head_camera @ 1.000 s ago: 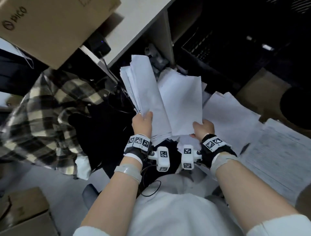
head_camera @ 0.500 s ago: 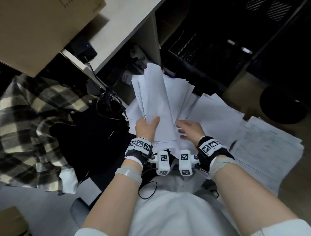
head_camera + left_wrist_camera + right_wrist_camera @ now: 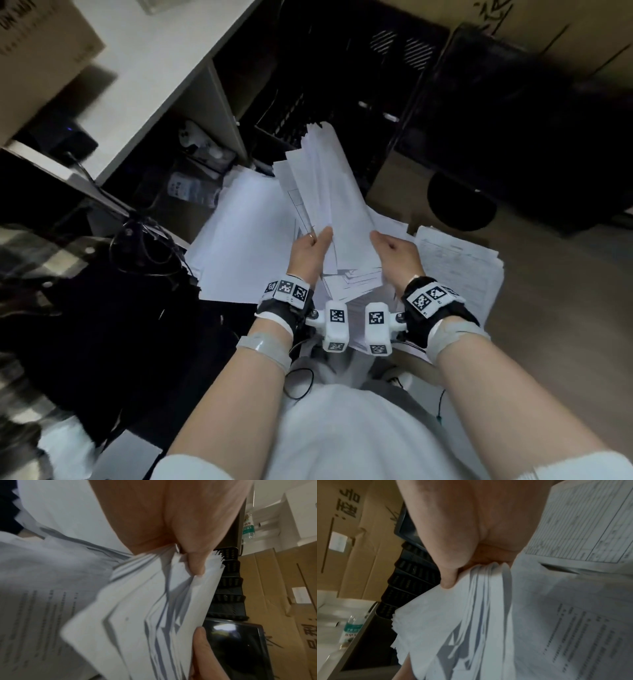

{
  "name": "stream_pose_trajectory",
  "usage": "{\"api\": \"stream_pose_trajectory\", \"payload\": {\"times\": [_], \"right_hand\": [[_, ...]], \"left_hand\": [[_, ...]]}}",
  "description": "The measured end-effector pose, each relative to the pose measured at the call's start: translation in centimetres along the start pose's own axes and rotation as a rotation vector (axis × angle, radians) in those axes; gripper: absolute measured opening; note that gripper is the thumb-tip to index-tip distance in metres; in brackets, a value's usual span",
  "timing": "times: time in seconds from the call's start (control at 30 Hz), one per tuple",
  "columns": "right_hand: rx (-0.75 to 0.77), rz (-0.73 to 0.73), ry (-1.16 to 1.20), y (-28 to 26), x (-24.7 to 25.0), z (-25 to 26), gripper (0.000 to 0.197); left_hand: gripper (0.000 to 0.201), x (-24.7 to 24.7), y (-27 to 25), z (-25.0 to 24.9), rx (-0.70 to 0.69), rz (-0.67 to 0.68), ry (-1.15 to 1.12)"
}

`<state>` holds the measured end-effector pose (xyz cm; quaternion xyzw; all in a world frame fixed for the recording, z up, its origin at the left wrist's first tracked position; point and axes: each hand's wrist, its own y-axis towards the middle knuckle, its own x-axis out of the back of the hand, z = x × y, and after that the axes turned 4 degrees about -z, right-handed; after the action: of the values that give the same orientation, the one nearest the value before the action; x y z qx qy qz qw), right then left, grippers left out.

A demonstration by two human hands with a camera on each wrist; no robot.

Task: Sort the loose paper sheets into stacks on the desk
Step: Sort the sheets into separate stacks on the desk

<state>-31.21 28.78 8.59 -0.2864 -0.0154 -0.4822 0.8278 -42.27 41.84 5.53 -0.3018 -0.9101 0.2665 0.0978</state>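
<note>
A thick bundle of white paper sheets [image 3: 327,192] stands tilted over my lap, its top edges uneven. My left hand [image 3: 310,248] grips its lower left edge, thumb on the front. My right hand [image 3: 394,251] grips the lower right edge. In the left wrist view my thumb [image 3: 195,563] pinches the fanned bundle [image 3: 145,615]. The right wrist view has my right thumb [image 3: 448,580] pressed on the same bundle [image 3: 453,628]. Beneath lie loose blank sheets [image 3: 246,240] and a printed stack [image 3: 459,274].
A white desk [image 3: 164,68] with a cardboard box [image 3: 37,51] is at upper left. Black crates [image 3: 325,89] stand ahead and more cardboard boxes [image 3: 555,31] at upper right. A plaid shirt [image 3: 20,274] and cables [image 3: 137,246] lie left. A water bottle [image 3: 353,628] stands beside the desk.
My right hand has laid its separate sheets onto the left hand's bundle, and both hands now hold one bundle. The bundle and my view have shifted to the right.
</note>
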Motion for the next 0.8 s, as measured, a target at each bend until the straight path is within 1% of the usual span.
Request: {"api": "stream_pose_trajectory", "payload": {"times": [0.03,0.07,0.1,0.17,0.2,0.3,0.37,0.43,0.5,0.53,0.57,0.63,0.67,0.7,0.77,0.8], "right_hand": [[-0.019,-0.006,0.025,-0.1,0.7,0.0,0.05],[-0.043,-0.013,0.048,-0.2,1.3,0.0,0.046],[-0.07,-0.02,0.069,-0.3,1.9,0.0,0.041],[-0.102,-0.031,0.098,-0.4,3.0,-0.1,0.033],[-0.11,-0.033,0.098,-0.6,3.4,-0.1,0.03],[-0.098,-0.018,0.111,-1.0,4.8,-0.3,0.025],[-0.091,-0.024,0.122,-1.0,5.7,-0.6,0.024],[-0.121,-0.035,0.112,-0.9,6.7,-1.3,0.026],[-0.199,-0.074,0.191,-0.8,8.0,-1.8,0.032],[-0.256,-0.087,0.262,-0.6,8.7,-1.9,0.04],[-0.302,-0.092,0.316,-0.6,9.4,-1.9,0.055],[-0.37,-0.091,0.34,-0.2,10.6,-1.7,0.094],[-0.354,-0.086,0.296,0.0,11.2,-1.7,0.099],[-0.28,-0.074,0.23,-0.1,11.6,-1.8,0.088],[-0.133,-0.084,0.07,-0.1,12.2,-2.8,0.048],[-0.096,-0.114,0.023,-0.3,12.5,-3.4,0.034]], "left_hand": [[0.068,-0.5,-0.1,-0.2,0.01,0.019,0.021],[0.07,-1.0,-0.5,-0.8,0.01,0.035,0.056],[0.06,-1.6,-1.2,-1.6,-0.003,0.053,0.074],[0.022,-2.7,-2.4,-2.8,-0.029,0.084,0.123],[0.012,-3.3,-2.9,-3.1,-0.035,0.097,0.142],[0.007,-4.7,-3.9,-3.3,-0.004,0.116,0.162],[0.007,-5.6,-4.1,-3.0,-0.026,0.102,0.209],[0.007,-6.4,-4.5,-2.6,-0.063,0.061,0.244],[0.007,-7.1,-5.2,-2.2,-0.086,0.025,0.242],[0.008,-7.4,-5.5,-2.0,-0.094,0.01,0.254],[0.01,-7.6,-5.8,-1.7,-0.099,-0.005,0.28],[0.017,-7.9,-6.6,-1.1,-0.098,-0.015,0.315],[0.021,-8.0,-7.0,-0.7,-0.093,-0.025,0.308],[0.024,-8.0,-7.3,-0.3,-0.088,-0.037,0.297],[0.022,-7.9,-8.2,0.4,-0.064,-0.05,0.294],[0.02,-7.8,-8.6,0.7,-0.051,-0.06,0.311]]}}
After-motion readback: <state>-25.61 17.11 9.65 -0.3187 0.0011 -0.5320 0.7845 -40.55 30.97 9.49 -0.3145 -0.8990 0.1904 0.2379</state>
